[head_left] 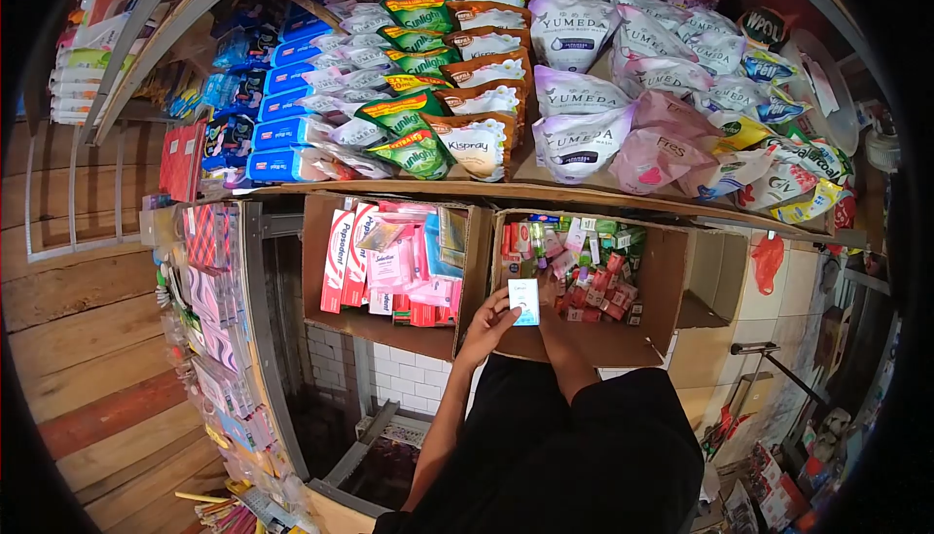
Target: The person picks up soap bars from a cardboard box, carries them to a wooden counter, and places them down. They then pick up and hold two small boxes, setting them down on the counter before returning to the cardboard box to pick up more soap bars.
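Note:
My left hand (pixel 491 326) is closed on a small white and pale-blue box (pixel 523 293), its thumb across the front. The box is upright over the near edge of an open cardboard carton (pixel 652 339). My right hand (pixel 551 308) reaches into this carton just behind the white box, its fingers mostly hidden. Many small pink, red and green packages (pixel 609 286) lie jumbled inside. To the left, a second carton (pixel 394 328) contains Pepsodent toothpaste boxes (pixel 337 260) and pink packets (pixel 428 271).
Above the cartons runs a wooden shelf (pixel 506 190) full of Kispray (pixel 477 147), Sunlight (pixel 413 153) and Yumeda pouches (pixel 582 143). Blue packs (pixel 282 135) are stacked at its left. Hanging packaged goods (pixel 219 339) line the left side. A metal bracket (pixel 362 445) juts out below.

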The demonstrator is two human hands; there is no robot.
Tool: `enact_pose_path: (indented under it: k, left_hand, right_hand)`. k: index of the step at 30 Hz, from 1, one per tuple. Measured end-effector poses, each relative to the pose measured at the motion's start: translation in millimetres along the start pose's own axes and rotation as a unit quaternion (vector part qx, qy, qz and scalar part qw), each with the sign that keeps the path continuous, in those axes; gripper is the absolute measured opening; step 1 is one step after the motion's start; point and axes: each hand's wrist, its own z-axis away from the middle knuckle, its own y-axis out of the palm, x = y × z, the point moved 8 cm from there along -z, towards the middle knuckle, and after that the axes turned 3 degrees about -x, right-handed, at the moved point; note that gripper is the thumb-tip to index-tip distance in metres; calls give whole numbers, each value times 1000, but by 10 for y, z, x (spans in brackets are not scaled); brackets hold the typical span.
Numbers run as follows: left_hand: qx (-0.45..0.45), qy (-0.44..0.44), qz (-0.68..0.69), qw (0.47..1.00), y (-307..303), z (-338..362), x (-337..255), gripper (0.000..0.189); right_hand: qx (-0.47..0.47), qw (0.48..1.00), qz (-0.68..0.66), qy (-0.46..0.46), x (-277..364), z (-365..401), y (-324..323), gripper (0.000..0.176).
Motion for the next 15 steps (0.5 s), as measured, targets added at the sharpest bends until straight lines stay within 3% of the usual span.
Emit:
enact_pose_path:
  k: [15]
  left_hand:
    - [-5, 7, 4, 1000, -7, 18, 27, 45]
  right_hand:
    - [-49, 996, 78, -16, 87, -33, -159, 29]
